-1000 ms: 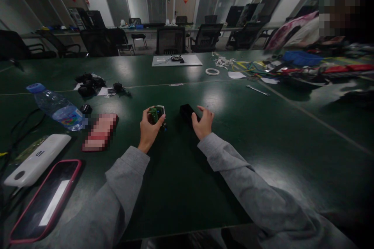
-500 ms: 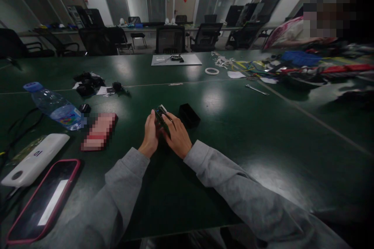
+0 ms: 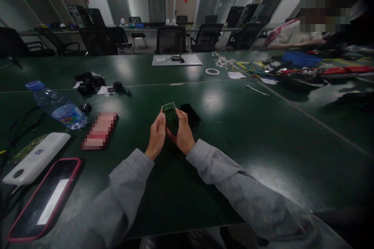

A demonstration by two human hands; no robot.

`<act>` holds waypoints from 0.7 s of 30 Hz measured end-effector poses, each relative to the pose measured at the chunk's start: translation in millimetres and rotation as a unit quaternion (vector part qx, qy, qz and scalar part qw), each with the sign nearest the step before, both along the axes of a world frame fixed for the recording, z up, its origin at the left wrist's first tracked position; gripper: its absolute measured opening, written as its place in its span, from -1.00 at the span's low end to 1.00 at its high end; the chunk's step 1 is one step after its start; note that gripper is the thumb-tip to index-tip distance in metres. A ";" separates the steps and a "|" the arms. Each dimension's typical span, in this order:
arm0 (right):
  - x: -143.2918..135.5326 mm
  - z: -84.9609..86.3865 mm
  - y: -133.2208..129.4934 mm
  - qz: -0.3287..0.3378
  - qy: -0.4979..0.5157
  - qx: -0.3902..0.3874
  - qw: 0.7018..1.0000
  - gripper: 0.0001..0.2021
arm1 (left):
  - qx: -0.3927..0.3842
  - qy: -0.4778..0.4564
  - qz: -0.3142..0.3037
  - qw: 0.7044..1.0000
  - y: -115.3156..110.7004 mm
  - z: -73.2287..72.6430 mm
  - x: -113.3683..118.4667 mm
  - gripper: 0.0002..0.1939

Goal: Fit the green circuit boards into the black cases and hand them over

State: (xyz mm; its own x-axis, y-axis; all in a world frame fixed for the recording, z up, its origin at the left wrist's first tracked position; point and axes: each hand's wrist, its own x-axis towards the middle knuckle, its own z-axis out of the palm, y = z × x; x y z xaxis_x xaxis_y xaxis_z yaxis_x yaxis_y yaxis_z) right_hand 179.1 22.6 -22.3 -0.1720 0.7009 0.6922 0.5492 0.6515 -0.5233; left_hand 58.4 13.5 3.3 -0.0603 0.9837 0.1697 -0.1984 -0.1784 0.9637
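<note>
A green circuit board (image 3: 170,116) is held up between both hands above the table, its flat face with small solder points turned toward me. My left hand (image 3: 157,132) grips its left edge, thumb along the side. On the right edge, my right hand (image 3: 182,130) is closed around the board too. Fingers behind the board are hidden. Just beyond my right hand an open black box (image 3: 191,115) rests on the table, partly covered by that hand.
On the left lie a tilted water bottle (image 3: 58,105), a red phone (image 3: 101,130), a white power bank (image 3: 37,157) and a pink-cased phone (image 3: 45,198). Farther off are a wrench (image 3: 257,90), a tape ring (image 3: 212,71) and tangled cables. A person sits at far right.
The circuit board has turned from nearly edge-on to face me. Both hands have shifted slightly right, now gripping opposite edges. The black box stays in place.
</note>
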 end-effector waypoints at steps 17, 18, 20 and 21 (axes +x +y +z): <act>9.1 5.2 11.8 -0.026 0.196 -0.155 0.968 -0.49 | 0.081 0.090 0.027 0.992 -10.7 7.1 0.5 -0.64; 10.9 6.6 13.5 -0.018 0.213 -0.174 0.961 -0.47 | 0.077 0.086 0.039 0.993 -8.7 5.8 -1.2 -0.63; 15.1 10.3 16.6 -0.001 0.237 -0.200 0.951 -0.43 | 0.064 0.071 0.060 0.994 -3.7 2.2 -4.8 -0.61; 17.4 12.4 17.8 0.008 0.242 -0.209 0.948 -0.41 | 0.052 0.062 0.064 0.995 -0.9 0.2 -6.5 -0.60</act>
State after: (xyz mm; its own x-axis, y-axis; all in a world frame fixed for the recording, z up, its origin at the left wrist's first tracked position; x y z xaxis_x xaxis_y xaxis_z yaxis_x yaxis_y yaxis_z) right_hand 196.5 40.4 -9.9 0.0821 0.9314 0.3547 0.1718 0.3374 -0.9256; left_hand 51.9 12.6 3.4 -0.1557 0.9460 0.2843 -0.0475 -0.2946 0.9544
